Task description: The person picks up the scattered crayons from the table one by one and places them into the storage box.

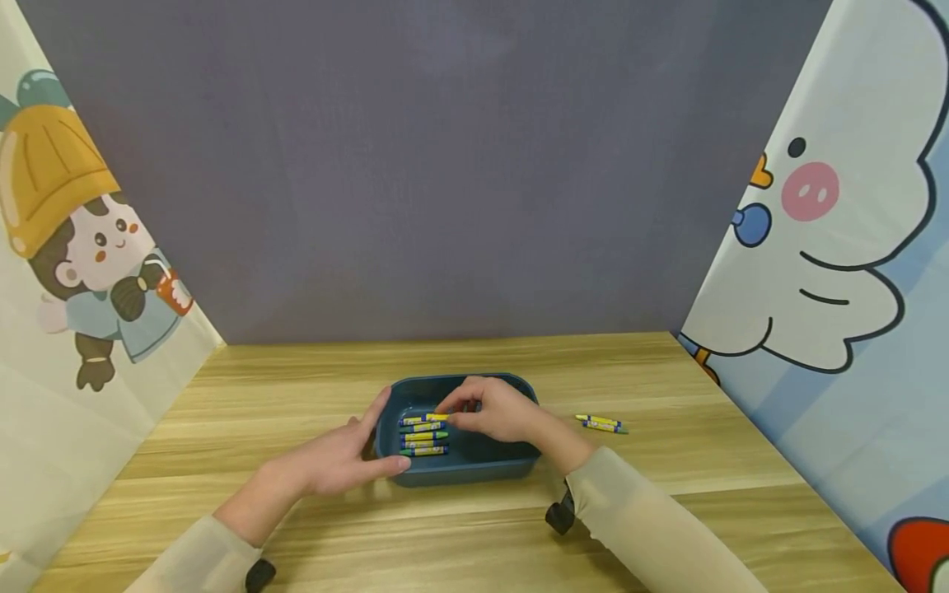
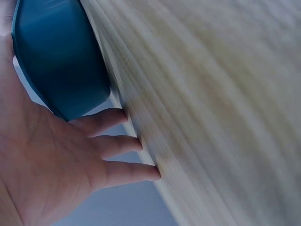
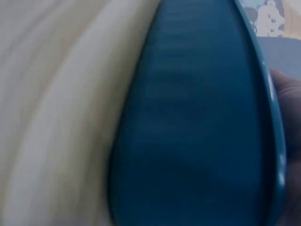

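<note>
A dark blue rectangular bin stands on the table. Inside it, at the left end, several crayons with yellow and blue wrappers lie side by side. My right hand reaches over the bin and pinches a yellow crayon at the back of this row. In the right wrist view the bin's side covers most of that hand. Along the bin's left end, my left hand rests spread, its thumb at the front rim. The left wrist view shows its straight fingers reaching down to the tabletop.
Two more crayons lie together on the wood-grain table, to the right of the bin. A grey panel rises behind the table. Cartoon-printed sheets stand at both sides.
</note>
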`<state>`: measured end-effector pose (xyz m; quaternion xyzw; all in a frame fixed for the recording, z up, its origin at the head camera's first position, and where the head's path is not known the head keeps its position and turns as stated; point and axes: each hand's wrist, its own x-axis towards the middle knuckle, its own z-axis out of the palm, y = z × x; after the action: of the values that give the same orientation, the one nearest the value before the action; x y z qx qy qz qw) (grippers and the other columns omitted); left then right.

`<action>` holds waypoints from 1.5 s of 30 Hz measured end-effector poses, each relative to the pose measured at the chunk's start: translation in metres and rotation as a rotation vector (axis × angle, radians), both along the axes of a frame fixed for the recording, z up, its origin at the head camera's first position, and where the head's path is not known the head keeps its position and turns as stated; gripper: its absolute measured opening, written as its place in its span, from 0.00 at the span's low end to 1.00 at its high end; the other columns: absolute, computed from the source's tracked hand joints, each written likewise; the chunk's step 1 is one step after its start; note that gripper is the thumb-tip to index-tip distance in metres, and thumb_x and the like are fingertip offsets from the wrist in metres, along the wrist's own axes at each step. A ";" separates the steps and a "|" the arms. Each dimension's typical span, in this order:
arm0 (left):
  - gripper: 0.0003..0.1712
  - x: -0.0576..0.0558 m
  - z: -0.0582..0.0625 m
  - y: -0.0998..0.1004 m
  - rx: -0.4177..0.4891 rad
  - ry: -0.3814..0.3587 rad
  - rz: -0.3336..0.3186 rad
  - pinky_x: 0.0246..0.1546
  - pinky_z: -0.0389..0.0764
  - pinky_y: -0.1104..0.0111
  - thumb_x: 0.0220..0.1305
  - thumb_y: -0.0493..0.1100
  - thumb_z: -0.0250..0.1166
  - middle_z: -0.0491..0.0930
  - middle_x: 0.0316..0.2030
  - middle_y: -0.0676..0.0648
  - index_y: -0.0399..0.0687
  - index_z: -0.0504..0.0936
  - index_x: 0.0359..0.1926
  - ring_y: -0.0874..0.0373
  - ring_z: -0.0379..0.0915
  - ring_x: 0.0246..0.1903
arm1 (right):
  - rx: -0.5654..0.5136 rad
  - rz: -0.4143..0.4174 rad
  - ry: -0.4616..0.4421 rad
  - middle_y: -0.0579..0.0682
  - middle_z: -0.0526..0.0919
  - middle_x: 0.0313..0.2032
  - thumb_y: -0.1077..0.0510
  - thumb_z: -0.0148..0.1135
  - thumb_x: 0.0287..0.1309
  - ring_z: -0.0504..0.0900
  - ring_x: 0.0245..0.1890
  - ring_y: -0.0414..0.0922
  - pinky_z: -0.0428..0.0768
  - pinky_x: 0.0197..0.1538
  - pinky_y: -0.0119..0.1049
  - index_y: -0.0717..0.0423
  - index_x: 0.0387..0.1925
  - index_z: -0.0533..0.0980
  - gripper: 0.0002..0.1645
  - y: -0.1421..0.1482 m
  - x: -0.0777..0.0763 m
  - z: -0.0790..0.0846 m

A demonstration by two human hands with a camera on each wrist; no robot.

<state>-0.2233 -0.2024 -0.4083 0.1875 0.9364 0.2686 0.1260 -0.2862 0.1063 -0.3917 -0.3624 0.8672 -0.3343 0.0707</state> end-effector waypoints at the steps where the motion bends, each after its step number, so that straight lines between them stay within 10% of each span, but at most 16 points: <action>1: 0.68 0.000 0.000 0.000 0.000 0.000 -0.001 0.72 0.72 0.31 0.72 0.75 0.64 0.71 0.74 0.22 0.55 0.31 0.91 0.18 0.60 0.77 | 0.003 0.004 0.001 0.40 0.86 0.48 0.54 0.69 0.77 0.80 0.42 0.36 0.81 0.44 0.34 0.39 0.56 0.90 0.13 -0.004 0.002 -0.002; 21: 0.69 0.000 0.001 0.000 -0.018 -0.023 -0.010 0.73 0.68 0.28 0.73 0.77 0.62 0.67 0.77 0.23 0.59 0.26 0.90 0.16 0.54 0.79 | 0.128 0.144 0.017 0.43 0.89 0.44 0.59 0.74 0.72 0.79 0.42 0.27 0.81 0.50 0.25 0.45 0.51 0.93 0.11 -0.034 0.005 -0.030; 45: 0.69 0.000 -0.001 0.000 -0.024 -0.006 -0.008 0.72 0.70 0.30 0.73 0.77 0.63 0.71 0.74 0.22 0.56 0.29 0.91 0.16 0.57 0.78 | 0.097 0.109 0.014 0.39 0.86 0.41 0.56 0.75 0.71 0.78 0.38 0.27 0.81 0.45 0.26 0.43 0.51 0.93 0.10 -0.032 0.006 -0.027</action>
<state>-0.2238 -0.2029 -0.4091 0.1889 0.9384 0.2575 0.1322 -0.2802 0.0738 -0.4188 -0.4076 0.8617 -0.2850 0.1000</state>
